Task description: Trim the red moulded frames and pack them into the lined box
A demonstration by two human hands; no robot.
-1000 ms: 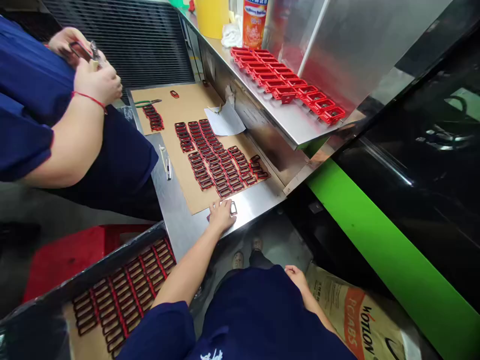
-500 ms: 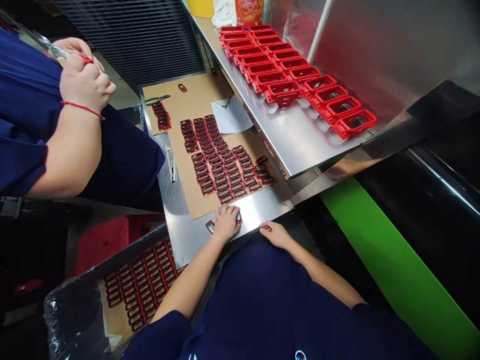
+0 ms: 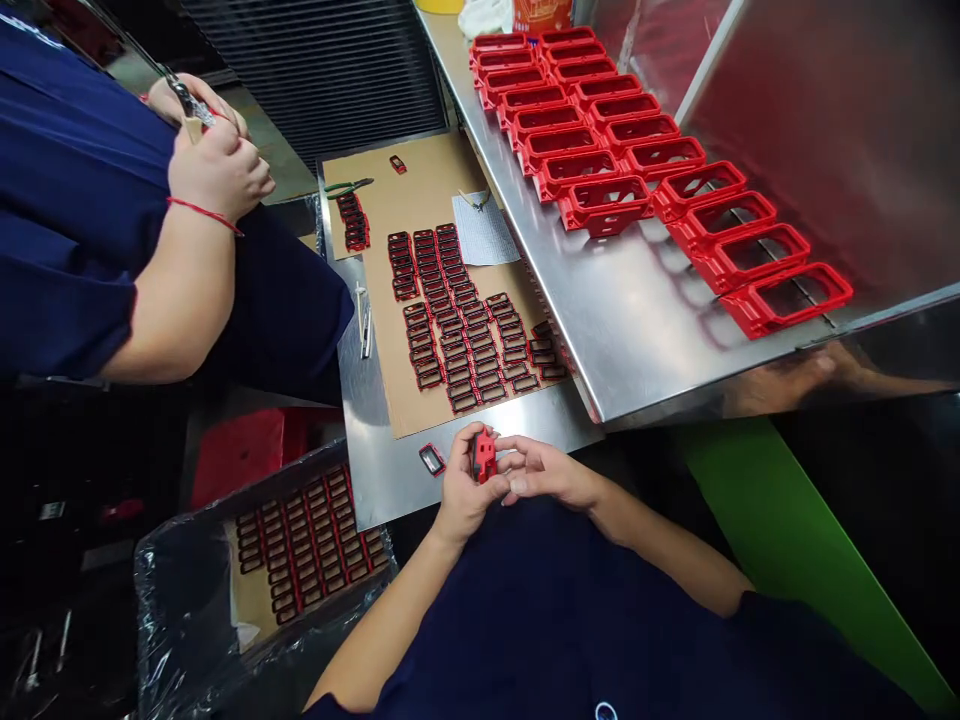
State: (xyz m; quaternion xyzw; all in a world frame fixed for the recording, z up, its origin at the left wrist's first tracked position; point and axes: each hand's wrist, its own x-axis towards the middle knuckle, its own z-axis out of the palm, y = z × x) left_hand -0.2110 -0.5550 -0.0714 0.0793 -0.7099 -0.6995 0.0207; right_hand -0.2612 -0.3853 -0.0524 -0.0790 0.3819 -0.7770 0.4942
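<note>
My left hand [image 3: 463, 492] is closed around a small red-and-black frame part [image 3: 484, 456], held just off the near edge of the steel table [image 3: 382, 480]. My right hand [image 3: 544, 470] meets it from the right, fingertips touching the same part. One more small frame [image 3: 432, 459] lies on the bare steel just left of my hands. Beyond them, several rows of the same small frames [image 3: 465, 325] cover a cardboard sheet [image 3: 416, 410].
Larger red frames [image 3: 645, 160] line a raised steel shelf on the right. A co-worker on the left holds a tool in both hands [image 3: 210, 150]. Green pliers [image 3: 349, 187], a paper sheet [image 3: 484, 228] and a plastic-lined bin of frames [image 3: 300, 550] are nearby.
My left hand lifted a frame part off the table and drew it toward me. My right hand came up from my lap to join it. The view shifted rightward.
</note>
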